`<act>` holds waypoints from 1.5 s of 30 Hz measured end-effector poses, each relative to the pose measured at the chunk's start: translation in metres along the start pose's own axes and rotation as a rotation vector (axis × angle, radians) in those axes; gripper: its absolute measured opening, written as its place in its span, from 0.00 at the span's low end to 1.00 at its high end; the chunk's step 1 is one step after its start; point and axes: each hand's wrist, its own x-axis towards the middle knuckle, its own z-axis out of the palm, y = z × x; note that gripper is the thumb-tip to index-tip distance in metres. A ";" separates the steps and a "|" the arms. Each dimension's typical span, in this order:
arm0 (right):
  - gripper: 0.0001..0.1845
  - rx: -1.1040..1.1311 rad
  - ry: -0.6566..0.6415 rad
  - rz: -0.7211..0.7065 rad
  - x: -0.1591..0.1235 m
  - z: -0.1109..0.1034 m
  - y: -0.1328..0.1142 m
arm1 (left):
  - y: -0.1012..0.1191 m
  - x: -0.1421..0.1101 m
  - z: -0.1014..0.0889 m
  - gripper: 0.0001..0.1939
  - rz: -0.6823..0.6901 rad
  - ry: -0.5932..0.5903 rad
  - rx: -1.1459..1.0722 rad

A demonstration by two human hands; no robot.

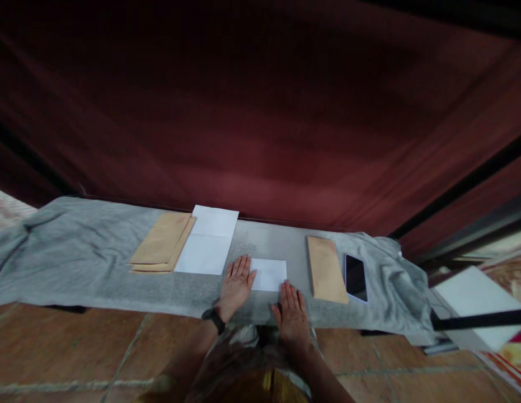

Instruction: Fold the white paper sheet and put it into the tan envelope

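Observation:
My left hand (235, 284) lies flat with fingers stretched out, its fingertips resting on the left edge of a small folded white paper (269, 274). My right hand (291, 313) also lies flat and open, its fingertips at the paper's lower right corner. A black watch sits on my left wrist. The paper rests on a grey cloth (96, 263) spread over a low surface.
To the left lie a stack of brown envelopes (163, 243) and a larger white sheet (209, 240). To the right lie another brown envelope (326, 268) and a dark phone (355, 277). A dark red curtain hangs behind. Tiled floor is in front, a white board at right.

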 end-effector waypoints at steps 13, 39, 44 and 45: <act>0.32 0.029 0.046 0.006 0.001 0.001 0.000 | 0.027 0.065 -0.022 0.15 0.164 -0.085 -0.119; 0.27 0.188 0.002 0.044 0.056 0.017 0.011 | 0.056 -0.016 -0.009 0.29 0.294 -0.075 -0.100; 0.27 0.050 -0.010 0.116 0.059 0.019 0.005 | 0.049 -0.004 0.006 0.29 0.324 -0.133 -0.037; 0.28 0.043 0.002 0.119 0.059 0.019 0.006 | 0.047 -0.005 0.008 0.30 0.321 -0.127 -0.033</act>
